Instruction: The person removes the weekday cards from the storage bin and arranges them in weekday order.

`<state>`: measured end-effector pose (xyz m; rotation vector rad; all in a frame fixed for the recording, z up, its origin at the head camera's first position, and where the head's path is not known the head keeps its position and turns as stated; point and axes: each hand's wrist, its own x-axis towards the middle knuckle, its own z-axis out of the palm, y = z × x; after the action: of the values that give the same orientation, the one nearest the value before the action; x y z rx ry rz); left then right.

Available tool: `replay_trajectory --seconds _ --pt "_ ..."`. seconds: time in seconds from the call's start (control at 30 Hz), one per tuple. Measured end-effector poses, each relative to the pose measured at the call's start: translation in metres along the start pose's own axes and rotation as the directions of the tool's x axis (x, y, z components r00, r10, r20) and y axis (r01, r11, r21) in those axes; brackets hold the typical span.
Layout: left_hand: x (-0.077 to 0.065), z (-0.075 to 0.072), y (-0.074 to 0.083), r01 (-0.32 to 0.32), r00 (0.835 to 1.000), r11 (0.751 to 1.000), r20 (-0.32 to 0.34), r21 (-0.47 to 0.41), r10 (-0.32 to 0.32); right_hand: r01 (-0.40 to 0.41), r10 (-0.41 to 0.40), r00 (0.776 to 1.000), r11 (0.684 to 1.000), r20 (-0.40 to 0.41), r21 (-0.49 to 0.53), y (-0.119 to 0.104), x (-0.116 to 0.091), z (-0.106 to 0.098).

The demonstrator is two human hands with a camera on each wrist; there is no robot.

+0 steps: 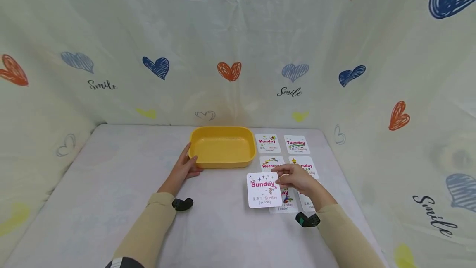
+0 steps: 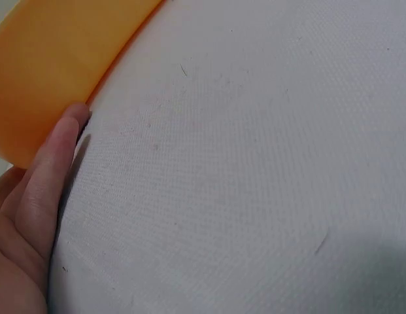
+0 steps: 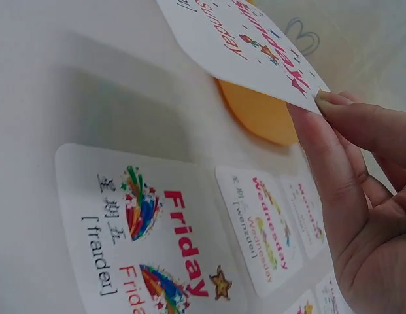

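Observation:
My right hand (image 1: 297, 179) pinches the edge of a white "Sunday" card (image 1: 264, 195) between thumb and fingers. The card is raised off the table, tilted in the right wrist view, and partly covers the "Friday" card (image 3: 157, 242). At the yellow tray (image 1: 224, 164), my left hand (image 1: 182, 168) holds the front left corner, with fingers on both sides of it. In the left wrist view, the fingers (image 2: 49, 176) lie along the tray's outer wall, low by the table.
"Monday" (image 1: 267, 146) and "Tuesday" (image 1: 297, 146) cards lie right of the tray. Nearer are the "Wednesday" card (image 1: 271, 161), a partly hidden "Thursday" card (image 1: 310, 166) and another card (image 1: 305, 204) under my right hand. A patterned curtain (image 1: 186, 94) surrounds the white-covered table (image 1: 111, 177).

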<state>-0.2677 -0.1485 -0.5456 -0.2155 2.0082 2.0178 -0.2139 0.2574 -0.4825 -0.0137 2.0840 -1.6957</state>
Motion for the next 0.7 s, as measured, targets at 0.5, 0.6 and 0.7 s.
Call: replay_trajectory --seconds 0.5,0.6,0.7 --pt "0.0 -0.003 -0.003 -0.082 0.996 0.996 0.028 0.025 0.081 -0.057 0.057 0.998 0.998 0.003 0.038 0.037 -0.04 -0.016" --pt "-0.001 -0.003 -0.003 -0.066 0.998 0.998 0.023 0.018 0.065 -0.083 0.083 0.997 0.995 0.012 0.049 0.043 -0.047 -0.017" --pt "-0.002 -0.002 -0.003 -0.052 0.999 0.998 0.015 0.02 0.052 -0.101 0.1 0.995 0.993 0.025 0.056 0.051 -0.055 -0.018"
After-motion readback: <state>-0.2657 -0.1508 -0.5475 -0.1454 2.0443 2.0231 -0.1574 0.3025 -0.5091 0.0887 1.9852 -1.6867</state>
